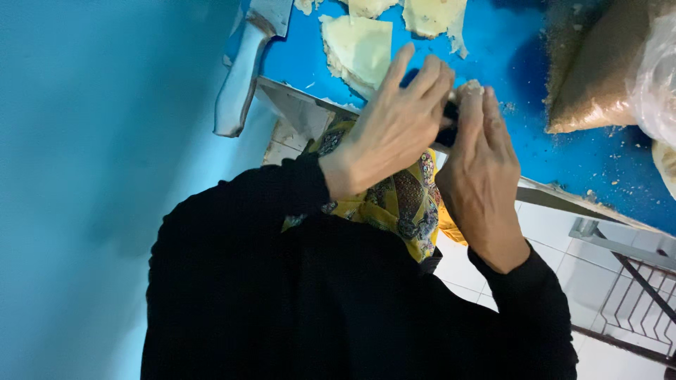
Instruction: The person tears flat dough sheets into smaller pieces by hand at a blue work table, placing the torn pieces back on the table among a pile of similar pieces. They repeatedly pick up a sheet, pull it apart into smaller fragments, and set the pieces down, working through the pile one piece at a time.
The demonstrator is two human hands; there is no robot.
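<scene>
A small pale lump (470,89) is pinched between the left hand (394,130) and right hand (482,172), both closed round it, at the blue worktop (521,56) edge. Probably best kept pressed evenly, so nothing crumbles toward the thin sheets (360,46) at 11 o'clock.

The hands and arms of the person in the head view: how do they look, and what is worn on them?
Both arms are covered by long black sleeves of plain fabric that end at the wrists. The left hand and the right hand are bare: no gloves, and no ring, watch or bracelet can be seen. The fingers are slender, and veins and tendons show on the backs of the hands.
</scene>
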